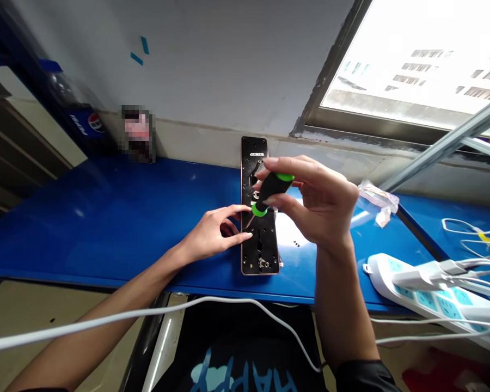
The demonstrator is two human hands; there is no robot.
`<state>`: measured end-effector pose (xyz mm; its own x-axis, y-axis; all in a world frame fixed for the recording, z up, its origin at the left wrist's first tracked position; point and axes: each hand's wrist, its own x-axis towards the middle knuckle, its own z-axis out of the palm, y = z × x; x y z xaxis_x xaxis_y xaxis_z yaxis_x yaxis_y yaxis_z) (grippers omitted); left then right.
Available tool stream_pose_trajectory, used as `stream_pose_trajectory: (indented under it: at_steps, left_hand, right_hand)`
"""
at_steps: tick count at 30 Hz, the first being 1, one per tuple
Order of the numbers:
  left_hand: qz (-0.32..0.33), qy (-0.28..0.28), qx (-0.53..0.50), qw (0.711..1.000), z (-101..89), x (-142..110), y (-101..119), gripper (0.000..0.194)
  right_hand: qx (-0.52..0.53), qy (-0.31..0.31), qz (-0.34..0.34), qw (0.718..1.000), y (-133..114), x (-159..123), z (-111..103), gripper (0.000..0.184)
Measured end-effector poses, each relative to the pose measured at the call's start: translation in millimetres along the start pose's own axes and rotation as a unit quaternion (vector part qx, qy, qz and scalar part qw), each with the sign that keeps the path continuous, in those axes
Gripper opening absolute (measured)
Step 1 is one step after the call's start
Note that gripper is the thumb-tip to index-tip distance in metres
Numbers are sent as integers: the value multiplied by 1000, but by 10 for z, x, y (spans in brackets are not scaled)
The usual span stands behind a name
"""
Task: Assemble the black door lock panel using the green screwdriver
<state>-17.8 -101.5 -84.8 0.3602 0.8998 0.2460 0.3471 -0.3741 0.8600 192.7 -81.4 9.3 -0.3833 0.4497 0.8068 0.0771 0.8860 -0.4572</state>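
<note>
A long black door-lock panel [260, 260] with a rose-gold rim stands on end on the table, its inner side up, showing holes and small metal fittings. My left hand [214, 231] reaches it from the left, with the fingertips on its left edge. My right hand [314, 201] is above the panel and holds a black screwdriver [270, 189] with green bands on the handle. The hand and handle hide the panel's middle, and the screwdriver's tip is hidden.
The blue table [106, 218] runs along a wall. A white power strip [428, 294] with plugged-in cables lies at the right, beside a plastic packet [378, 202]. A white cable [106, 318] crosses the front edge. A metal tube [445, 144] slants across the upper right.
</note>
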Motion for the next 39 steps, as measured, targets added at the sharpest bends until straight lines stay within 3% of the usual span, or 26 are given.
stream_pose_trajectory:
  at_steps: [3, 8, 14, 21, 25, 28, 31, 34, 39]
  left_hand:
    - [6, 3, 7, 1000, 1, 0, -7, 55]
    - [3, -5, 1, 1000, 4, 3, -16, 55]
    - [-5, 8, 22, 1000, 0, 4, -1, 52]
    - [-11, -1, 27, 1000, 6, 9, -6, 56]
    - [-8, 5, 101, 995, -26, 1, -43, 61]
    - [37, 20, 203, 978, -92, 11, 24, 62]
    - [122, 8, 259, 958, -147, 72, 204, 57]
    - [186, -22, 262, 947, -116, 212, 419, 50]
    - [276, -149, 303, 900, 206, 565, 619, 24]
  right_hand:
    - [-8, 23, -32, 999, 14, 4, 3, 36]
    - [42, -23, 18, 999, -43, -28, 25, 40]
    - [-5, 36, -21, 999, -21, -32, 60, 34]
    - [28, -43, 30, 998, -83, -13, 118, 41]
    - [3, 11, 4, 1000, -1, -41, 133, 38]
    - [2, 30, 16, 999, 93, -52, 106, 46]
    - [-22, 81, 25, 996, 165, -63, -40, 50]
    - [-52, 127, 45, 990, 197, -100, -323, 49]
    - [-104, -23, 166, 980, 250, -258, -762, 33]
